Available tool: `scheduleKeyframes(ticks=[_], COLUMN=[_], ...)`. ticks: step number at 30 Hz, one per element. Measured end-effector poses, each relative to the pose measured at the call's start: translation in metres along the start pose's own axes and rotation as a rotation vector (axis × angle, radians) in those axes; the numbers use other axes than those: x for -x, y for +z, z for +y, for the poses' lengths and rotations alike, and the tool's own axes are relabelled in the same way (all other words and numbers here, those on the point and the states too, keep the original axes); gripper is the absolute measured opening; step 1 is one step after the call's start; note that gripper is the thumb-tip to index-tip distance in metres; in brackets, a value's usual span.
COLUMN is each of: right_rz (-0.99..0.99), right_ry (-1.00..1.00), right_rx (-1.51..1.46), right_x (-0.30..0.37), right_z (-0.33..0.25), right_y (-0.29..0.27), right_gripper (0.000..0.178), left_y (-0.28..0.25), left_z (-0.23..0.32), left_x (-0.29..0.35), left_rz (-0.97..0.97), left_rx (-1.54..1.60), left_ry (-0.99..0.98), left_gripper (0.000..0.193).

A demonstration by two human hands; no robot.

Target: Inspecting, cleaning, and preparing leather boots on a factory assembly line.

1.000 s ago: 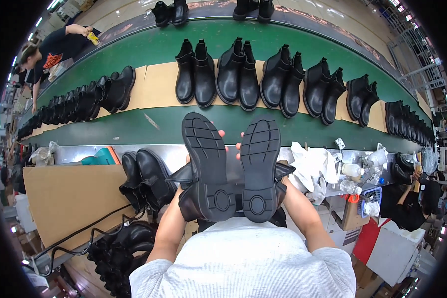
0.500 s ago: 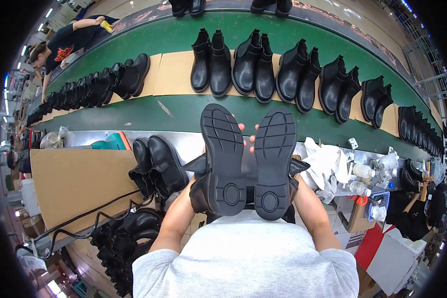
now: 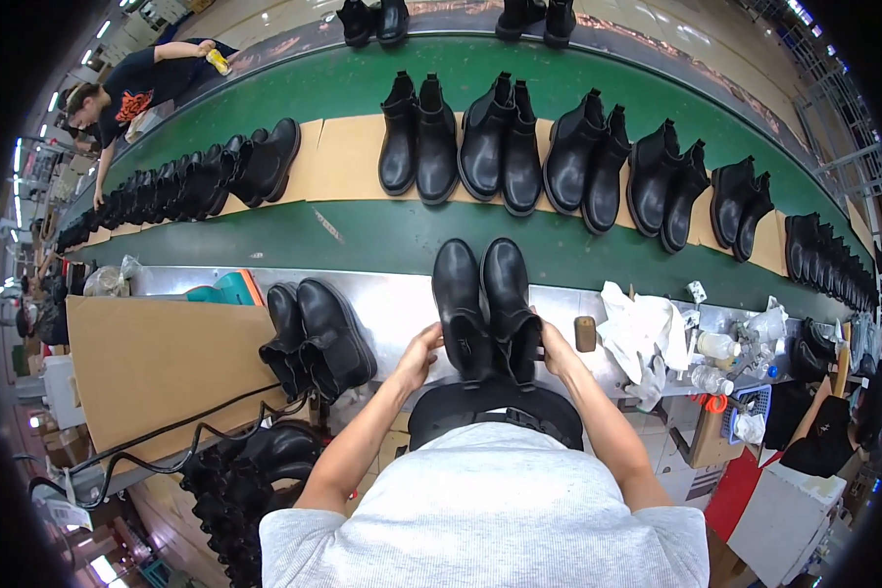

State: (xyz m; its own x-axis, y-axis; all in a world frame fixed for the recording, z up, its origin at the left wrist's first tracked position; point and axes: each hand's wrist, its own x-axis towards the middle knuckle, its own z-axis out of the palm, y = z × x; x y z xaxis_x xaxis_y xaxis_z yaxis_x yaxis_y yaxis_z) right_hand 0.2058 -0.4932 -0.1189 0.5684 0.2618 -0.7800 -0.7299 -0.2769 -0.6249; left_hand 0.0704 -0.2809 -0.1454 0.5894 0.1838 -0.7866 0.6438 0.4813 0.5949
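Observation:
A pair of black ankle boots (image 3: 458, 289) stands side by side before me on the metal worktop, toes pointing away and soles down. Beside the left boot's shaft is my left hand (image 3: 421, 356), its fingers loosely stretched toward the leather, not wrapped around it. My right hand (image 3: 558, 350) is at the outer side of the right boot (image 3: 506, 284), fingers extended and close against the shaft; their tips are partly hidden. To the left, another pair of black boots (image 3: 335, 333) leans by a cardboard sheet (image 3: 167, 367).
Rows of black boots (image 3: 418, 147) line cardboard strips on the green conveyor (image 3: 382, 230). A brown block (image 3: 585, 333), white cloth (image 3: 647, 328) and plastic bottles (image 3: 717, 345) lie to the right. A black coiled cable (image 3: 167, 436) hangs left. A co-worker (image 3: 127, 93) leans in at the far left.
The boots, held up with soles facing me, have turned over and come down onto the worktop. Both my hands have shifted to the boots' outer sides, and the brown block has come into sight.

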Motion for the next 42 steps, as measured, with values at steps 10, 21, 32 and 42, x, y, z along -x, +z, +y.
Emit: scheduleKeyframes(ticks=[10,21,32,42], right_rz=[-0.285,-0.321,-0.475,-0.138], right_ry=[0.039,0.106,0.070,-0.030], right_rx=[-0.571,-0.732,-0.634,0.129], right_x=[0.034,0.019,0.019,0.011], right_z=[-0.070,-0.100,-0.077,0.006], right_y=[0.015,0.018,0.024,0.020], right_gripper=[0.033,0.040,0.044,0.055], left_y=[0.035,0.047,0.004,0.008], left_z=[0.099,0.130,0.089,0.075], left_x=[0.032,0.034,0.003,0.063], left_rz=[-0.213,-0.141,-0.169,0.557], left_rx=[0.540,0.619,0.473,-0.436], left_ry=[0.073,0.107,0.172,0.913], left_gripper=[0.046,0.048,0.039,0.031])
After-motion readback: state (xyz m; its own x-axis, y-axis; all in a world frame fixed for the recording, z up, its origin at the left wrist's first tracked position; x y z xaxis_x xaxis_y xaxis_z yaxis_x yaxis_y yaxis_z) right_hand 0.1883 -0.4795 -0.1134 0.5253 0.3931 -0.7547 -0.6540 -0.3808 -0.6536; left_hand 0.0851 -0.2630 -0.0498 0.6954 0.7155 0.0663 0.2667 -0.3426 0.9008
